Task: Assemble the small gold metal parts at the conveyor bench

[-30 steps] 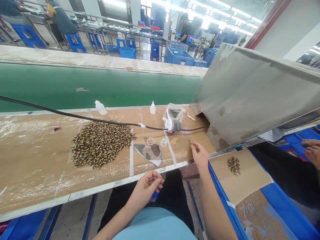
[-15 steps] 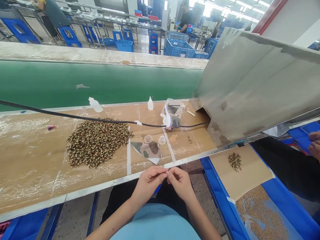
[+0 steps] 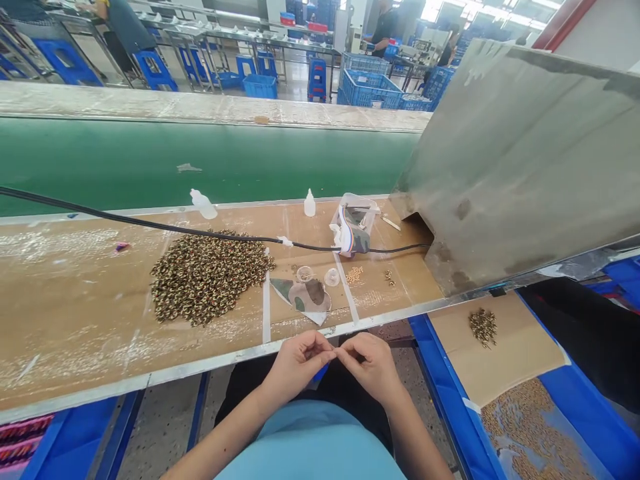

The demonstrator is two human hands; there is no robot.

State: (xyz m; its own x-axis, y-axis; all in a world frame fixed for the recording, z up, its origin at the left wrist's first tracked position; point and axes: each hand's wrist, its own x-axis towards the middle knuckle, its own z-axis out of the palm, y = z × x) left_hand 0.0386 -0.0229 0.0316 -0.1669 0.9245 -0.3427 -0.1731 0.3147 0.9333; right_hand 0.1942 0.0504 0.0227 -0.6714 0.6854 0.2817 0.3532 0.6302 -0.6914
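Observation:
My left hand (image 3: 306, 360) and my right hand (image 3: 369, 363) meet fingertip to fingertip over my lap, just in front of the table edge. Both are closed in a pinch; whatever sits between the fingertips is too small to make out. Beyond them on the brown-covered table (image 3: 220, 343) lies a camouflage cloth scrap (image 3: 307, 299). Behind the scrap stand a small clear cup (image 3: 304, 273) and a clear round lid (image 3: 331, 277). A small pile of tan beads (image 3: 355, 274) is beside these, with a few metallic pieces (image 3: 389, 277) to the right.
A large heap of small brass-and-dark pieces (image 3: 207, 277) covers the table's left middle. A black cable (image 3: 240, 236) crosses behind it, near two white bottles (image 3: 310, 203) (image 3: 203, 204) and a plastic box (image 3: 360, 207). A grey metal panel (image 3: 525, 160) rises at right above a blue tray (image 3: 583, 393).
The view has shifted slightly, so the table and its things appear further right. My hands stay together, with their fingers slightly rearranged.

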